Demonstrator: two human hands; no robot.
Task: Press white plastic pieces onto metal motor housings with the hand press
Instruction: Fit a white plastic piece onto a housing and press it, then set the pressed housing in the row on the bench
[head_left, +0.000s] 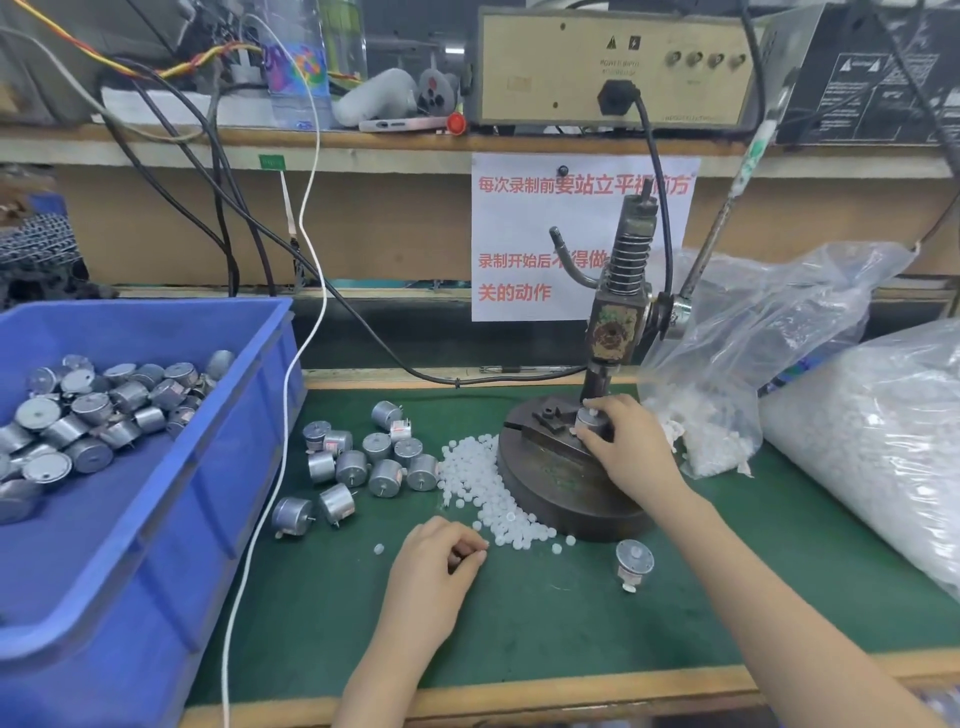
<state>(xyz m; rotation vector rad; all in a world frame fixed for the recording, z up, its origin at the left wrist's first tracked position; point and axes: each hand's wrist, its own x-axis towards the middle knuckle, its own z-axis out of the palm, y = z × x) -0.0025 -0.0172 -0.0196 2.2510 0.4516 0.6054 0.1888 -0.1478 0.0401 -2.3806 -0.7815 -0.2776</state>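
Worktop (571, 623): green mat; open room is found only toward the near edge.
Blue bin (156, 519): set at the left, closing that side.
Plastic bag (769, 353): crowded beside the press lever; a pull could be snagged.
Hand press (615, 332): ram set directly over the fixture.
White plastic pieces (483, 483): heaped against the press base, easily scattered by a sweep.
Right hand (628, 447): fingers curled round the motor housing (589, 422) under the ram; pinching is risked.
Left hand (436, 561): fingers curled at the heap; a held piece cannot be told.

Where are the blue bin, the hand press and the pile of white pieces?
blue bin (244, 415), head view, right wall.
hand press (556, 483), head view, round base.
pile of white pieces (478, 470), head view, middle of pile.
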